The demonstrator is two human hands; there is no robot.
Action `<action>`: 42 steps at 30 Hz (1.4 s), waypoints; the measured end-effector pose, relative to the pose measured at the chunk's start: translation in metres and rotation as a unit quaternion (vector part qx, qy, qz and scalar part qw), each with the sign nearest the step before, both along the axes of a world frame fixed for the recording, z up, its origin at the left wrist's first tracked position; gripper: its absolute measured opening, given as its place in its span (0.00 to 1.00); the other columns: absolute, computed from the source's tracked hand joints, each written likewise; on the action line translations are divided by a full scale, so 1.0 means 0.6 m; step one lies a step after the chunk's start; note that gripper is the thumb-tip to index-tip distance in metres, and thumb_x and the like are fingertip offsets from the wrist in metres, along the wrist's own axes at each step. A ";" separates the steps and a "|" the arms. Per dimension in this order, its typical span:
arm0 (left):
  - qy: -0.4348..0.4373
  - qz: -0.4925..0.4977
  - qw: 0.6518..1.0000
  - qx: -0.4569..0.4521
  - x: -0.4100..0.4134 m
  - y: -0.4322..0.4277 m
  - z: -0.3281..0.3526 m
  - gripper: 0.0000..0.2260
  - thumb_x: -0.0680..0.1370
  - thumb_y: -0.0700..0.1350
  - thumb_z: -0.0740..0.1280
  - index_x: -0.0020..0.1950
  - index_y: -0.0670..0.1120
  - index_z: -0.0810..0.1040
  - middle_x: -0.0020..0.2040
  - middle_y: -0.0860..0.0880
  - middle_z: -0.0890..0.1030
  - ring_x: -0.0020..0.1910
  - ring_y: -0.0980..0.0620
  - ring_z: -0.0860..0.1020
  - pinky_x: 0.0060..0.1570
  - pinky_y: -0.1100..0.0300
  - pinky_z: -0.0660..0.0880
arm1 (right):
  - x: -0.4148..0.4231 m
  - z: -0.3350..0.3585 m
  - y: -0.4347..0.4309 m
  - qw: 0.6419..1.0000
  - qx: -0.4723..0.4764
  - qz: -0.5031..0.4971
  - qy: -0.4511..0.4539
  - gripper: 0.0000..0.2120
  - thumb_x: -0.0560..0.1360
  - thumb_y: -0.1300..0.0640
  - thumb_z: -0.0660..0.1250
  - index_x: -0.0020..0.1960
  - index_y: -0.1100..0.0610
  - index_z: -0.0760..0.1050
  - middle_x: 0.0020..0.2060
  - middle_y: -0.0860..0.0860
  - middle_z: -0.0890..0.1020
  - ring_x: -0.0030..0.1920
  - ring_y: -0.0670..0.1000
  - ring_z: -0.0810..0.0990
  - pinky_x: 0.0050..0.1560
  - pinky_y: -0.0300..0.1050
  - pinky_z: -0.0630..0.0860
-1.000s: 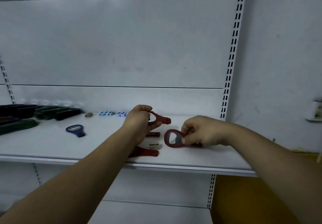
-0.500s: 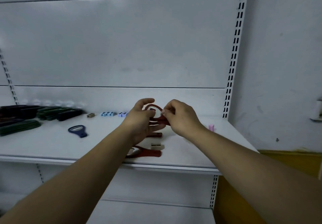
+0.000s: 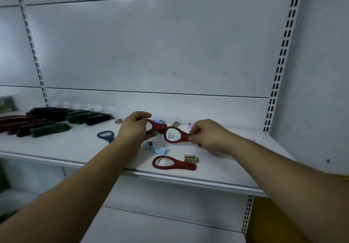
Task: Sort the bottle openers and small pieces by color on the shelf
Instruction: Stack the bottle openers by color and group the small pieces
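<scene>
Head view shows our left hand (image 3: 134, 130) gripping one red plastic loop-headed bottle opener (image 3: 158, 126) and our right hand (image 3: 208, 137) pinching the handle end of a second red opener (image 3: 184, 136), the two seemingly touching above the white metal shelf (image 3: 238, 167). We judge that thin pinch could slip during stacking and knock the third red opener (image 3: 186, 165), at 6 o'clock, off the front edge.

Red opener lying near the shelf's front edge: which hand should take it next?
Right, probably. The lying opener has its handle pointing toward the right hand, which only pinches a second opener by its handle tip; the left hand grips a third opener more fully.
</scene>
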State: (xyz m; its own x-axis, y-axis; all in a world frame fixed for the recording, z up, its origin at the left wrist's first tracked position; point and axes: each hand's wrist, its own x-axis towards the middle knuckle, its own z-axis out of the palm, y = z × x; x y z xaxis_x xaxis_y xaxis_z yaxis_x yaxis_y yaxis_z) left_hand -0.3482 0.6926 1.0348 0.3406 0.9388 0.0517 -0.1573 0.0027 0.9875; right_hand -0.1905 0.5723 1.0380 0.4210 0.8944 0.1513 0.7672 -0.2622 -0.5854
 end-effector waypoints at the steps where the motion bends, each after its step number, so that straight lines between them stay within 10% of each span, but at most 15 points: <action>1: 0.001 0.002 1.000 -0.001 -0.002 0.001 0.000 0.10 0.82 0.37 0.56 0.50 0.44 0.76 0.57 0.42 0.71 0.39 0.47 0.79 0.42 0.57 0.82 | 0.004 0.002 0.000 0.997 0.051 -0.009 0.056 0.04 0.75 0.59 0.68 0.42 0.54 0.77 0.38 0.50 0.80 0.37 0.48 0.76 0.40 0.41 0.72; 5: 0.014 -0.050 0.998 0.027 0.003 -0.012 0.002 0.05 0.81 0.43 0.61 0.50 0.46 0.76 0.52 0.45 0.75 0.40 0.48 0.81 0.44 0.57 0.81 | -0.003 0.006 0.013 0.975 0.140 -0.019 0.170 0.05 0.77 0.59 0.66 0.42 0.53 0.77 0.39 0.51 0.80 0.36 0.48 0.77 0.38 0.42 0.73; 14: 0.028 -0.133 0.986 0.096 0.006 -0.013 -0.005 0.11 0.80 0.34 0.60 0.52 0.48 0.77 0.55 0.41 0.73 0.41 0.45 0.84 0.43 0.57 0.81 | -0.032 -0.011 0.016 0.992 0.119 -0.028 -0.041 0.07 0.76 0.51 0.68 0.50 0.53 0.76 0.46 0.47 0.76 0.45 0.47 0.74 0.41 0.39 0.68; 20: 0.001 -0.058 0.997 0.056 0.011 0.004 -0.003 0.15 0.80 0.33 0.55 0.48 0.49 0.77 0.50 0.45 0.72 0.39 0.46 0.82 0.46 0.56 0.81 | -0.050 0.000 -0.037 0.979 -0.117 0.115 -0.119 0.16 0.71 0.39 0.69 0.52 0.48 0.80 0.44 0.42 0.77 0.45 0.44 0.75 0.43 0.36 0.72; 27: 0.008 -0.057 0.998 0.036 0.018 -0.001 -0.003 0.07 0.80 0.35 0.60 0.46 0.44 0.76 0.50 0.43 0.72 0.38 0.47 0.80 0.43 0.57 0.82 | -0.047 -0.003 -0.045 0.982 -0.103 0.102 -0.124 0.16 0.72 0.40 0.68 0.55 0.48 0.79 0.51 0.44 0.74 0.53 0.46 0.73 0.57 0.42 0.73; 30: 0.013 -0.079 0.995 0.056 0.019 -0.004 -0.006 0.06 0.80 0.35 0.61 0.46 0.43 0.75 0.52 0.43 0.73 0.41 0.47 0.80 0.41 0.58 0.82 | -0.046 -0.003 -0.040 0.987 -0.093 0.097 -0.089 0.09 0.71 0.44 0.72 0.47 0.47 0.77 0.47 0.43 0.74 0.47 0.45 0.75 0.48 0.39 0.74; 36: 0.070 -0.077 0.985 0.134 0.018 -0.009 -0.013 0.06 0.80 0.37 0.62 0.45 0.43 0.76 0.48 0.40 0.75 0.39 0.49 0.76 0.35 0.62 0.79 | -0.033 0.000 -0.030 0.976 0.078 0.073 0.191 0.06 0.73 0.62 0.71 0.40 0.55 0.76 0.35 0.50 0.79 0.36 0.47 0.77 0.37 0.39 0.76; 42: 0.045 -0.162 0.977 0.129 0.029 -0.046 0.002 0.05 0.81 0.41 0.61 0.51 0.43 0.77 0.47 0.43 0.77 0.44 0.44 0.81 0.42 0.57 0.81 | -0.026 -0.002 0.003 0.975 0.202 -0.024 0.088 0.04 0.75 0.56 0.69 0.42 0.52 0.75 0.43 0.49 0.82 0.45 0.49 0.80 0.45 0.42 0.75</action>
